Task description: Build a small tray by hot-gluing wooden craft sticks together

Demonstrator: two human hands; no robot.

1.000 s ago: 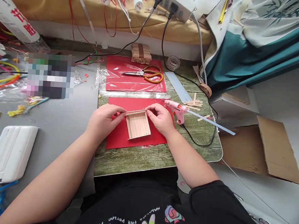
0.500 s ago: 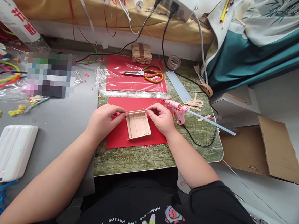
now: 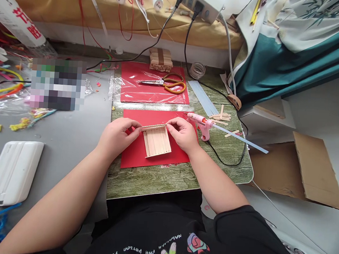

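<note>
A small tray-like panel of popsicle sticks (image 3: 157,142) lies on a red sheet (image 3: 132,157), with thin raised edges around it. Along its far edge runs a popsicle stick (image 3: 154,127), pinched at both ends. My left hand (image 3: 119,136) closes thumb and forefinger on its left end. The right end is between the thumb and fingers of my right hand (image 3: 184,134). Just right of that hand stands a pink hot glue gun (image 3: 202,124) with a long translucent glue stick (image 3: 241,139) out of its back.
Behind lie scissors (image 3: 168,83) on a wrapped red pack (image 3: 148,96), a bundle of popsicle sticks (image 3: 160,60), glue sticks (image 3: 203,98) and loose popsicle sticks (image 3: 221,116). A black cord (image 3: 225,162) curves at right. A white power bank (image 3: 12,174) lies left, a cardboard box (image 3: 277,169) right.
The stick at the far edge has tilted slightly, its left end a little lower and further left. Both hands keep nearly the same place and grip.
</note>
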